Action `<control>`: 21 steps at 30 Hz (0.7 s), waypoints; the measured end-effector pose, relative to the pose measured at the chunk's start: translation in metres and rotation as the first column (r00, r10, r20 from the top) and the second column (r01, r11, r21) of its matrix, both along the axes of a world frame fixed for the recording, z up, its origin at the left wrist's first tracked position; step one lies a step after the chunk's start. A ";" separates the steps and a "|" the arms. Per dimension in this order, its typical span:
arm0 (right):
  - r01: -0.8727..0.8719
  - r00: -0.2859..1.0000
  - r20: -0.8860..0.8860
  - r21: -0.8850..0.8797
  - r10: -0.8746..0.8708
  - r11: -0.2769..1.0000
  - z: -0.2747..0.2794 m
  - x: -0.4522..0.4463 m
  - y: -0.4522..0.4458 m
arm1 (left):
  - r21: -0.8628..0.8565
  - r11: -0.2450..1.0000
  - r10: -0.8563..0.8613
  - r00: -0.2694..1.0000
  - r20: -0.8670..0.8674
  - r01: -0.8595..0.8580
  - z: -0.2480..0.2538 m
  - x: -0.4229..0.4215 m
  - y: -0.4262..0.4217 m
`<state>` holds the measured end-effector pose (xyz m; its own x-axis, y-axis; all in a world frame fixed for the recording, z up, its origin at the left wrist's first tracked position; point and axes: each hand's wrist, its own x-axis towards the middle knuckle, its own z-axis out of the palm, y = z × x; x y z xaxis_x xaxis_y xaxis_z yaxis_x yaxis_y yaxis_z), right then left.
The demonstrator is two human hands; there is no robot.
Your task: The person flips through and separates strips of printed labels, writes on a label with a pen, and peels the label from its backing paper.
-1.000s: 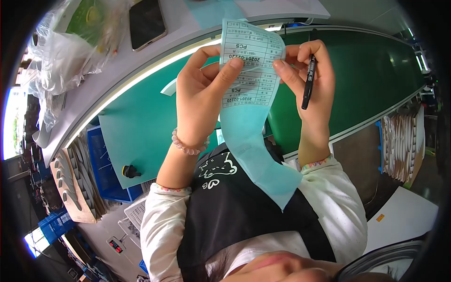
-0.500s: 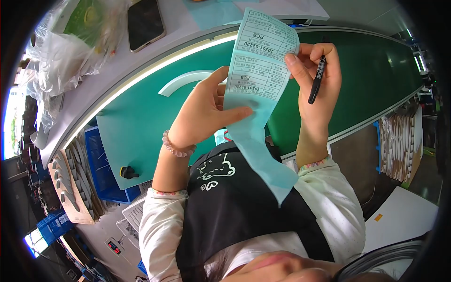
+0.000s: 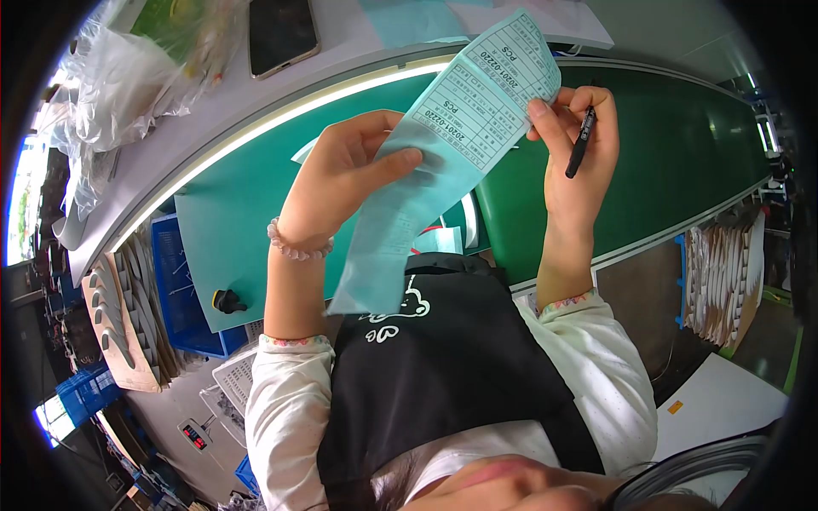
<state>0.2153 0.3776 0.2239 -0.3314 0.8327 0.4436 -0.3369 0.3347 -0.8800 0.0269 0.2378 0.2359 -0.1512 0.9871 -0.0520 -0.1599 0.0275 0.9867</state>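
Green worktop [image 3: 673,162], with my label strip [image 3: 469,119] raised above it between both hands
Light, limp and easily creased, I judge, so best taken by its edges; my right hand [image 3: 596,157] pinches the edge beside the printing and also holds a black pen [image 3: 581,146], while my left hand [image 3: 336,175] lays its thumb over the opposite side, whether its hidden fingers close I cannot tell; pale blue-green, two printed panels, a thin tail hanging towards my black apron [image 3: 452,366]

Two hands [image 3: 326,185], one pen [image 3: 581,146], one phone [image 3: 282,36]
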 end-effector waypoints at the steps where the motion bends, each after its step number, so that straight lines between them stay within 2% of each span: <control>1: 0.002 1.000 0.010 -0.006 -0.002 1.000 0.000 0.000 0.000 | -0.016 1.000 -0.006 1.000 -0.001 0.006 0.000 -0.002 -0.001; 5: 0.023 0.999 0.043 -0.072 -0.020 0.997 -0.001 -0.001 -0.002 | -0.134 0.991 -0.004 0.997 0.078 0.014 0.005 -0.005 -0.004; 8: 0.076 0.996 0.055 -0.047 -0.073 0.996 -0.005 -0.002 0.001 | -0.169 0.986 -0.007 0.999 0.038 0.013 0.001 -0.010 -0.004; 11: 0.143 0.989 0.035 -0.041 -0.141 0.989 -0.007 0.000 0.008 | -0.138 0.984 -0.115 0.993 0.001 0.114 -0.010 -0.018 -0.006; 17: 0.174 0.985 0.021 -0.041 -0.173 0.984 -0.008 0.007 0.018 | -0.124 0.971 -0.203 0.979 0.013 0.203 -0.015 -0.026 -0.014; 21: 0.219 0.976 -0.003 -0.053 -0.220 0.974 -0.007 0.009 0.019 | -0.052 0.988 -0.136 0.985 0.102 0.142 -0.024 -0.026 -0.016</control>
<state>0.2239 0.3964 0.2173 -0.1339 0.9067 0.3999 -0.2682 0.3553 -0.8955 0.0005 0.2222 0.2121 -0.0039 0.9929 -0.1187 -0.2458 0.1141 0.9626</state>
